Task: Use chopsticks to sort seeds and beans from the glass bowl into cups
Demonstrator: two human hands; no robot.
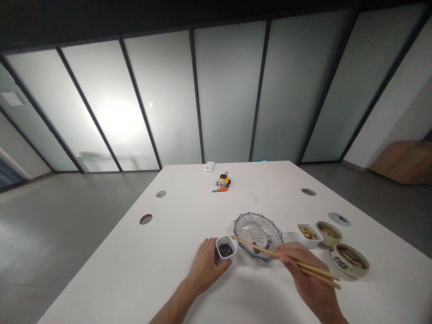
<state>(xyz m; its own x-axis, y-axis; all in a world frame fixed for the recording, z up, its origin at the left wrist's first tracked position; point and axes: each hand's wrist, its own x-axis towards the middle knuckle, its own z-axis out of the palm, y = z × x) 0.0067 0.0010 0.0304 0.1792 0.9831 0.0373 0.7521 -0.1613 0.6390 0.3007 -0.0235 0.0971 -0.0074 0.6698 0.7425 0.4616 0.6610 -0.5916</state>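
My left hand point(208, 265) is wrapped round a small white square cup point(226, 240), which holds small dark pieces point(225, 250). In my right hand point(305, 272) is a pair of wooden chopsticks point(261, 249), their tips pointing left beside the cup's rim. The chopsticks pass over a clear glass dish point(251, 220) with a scalloped edge. A few dark pieces point(268, 243) lie in that dish, some partly behind the sticks. Whether anything is between the tips is too small to tell.
Right of the dish stand a white bowl of pale nuts point(308, 232), a green bowl point(332, 227) and a ceramic bowl with dark writing point(349, 267). Farther back are a yellow toy vehicle point(223, 180), an orange-handled screwdriver-like toy point(221, 190) and a white device point(209, 167). Round holes pierce the white table point(162, 256).
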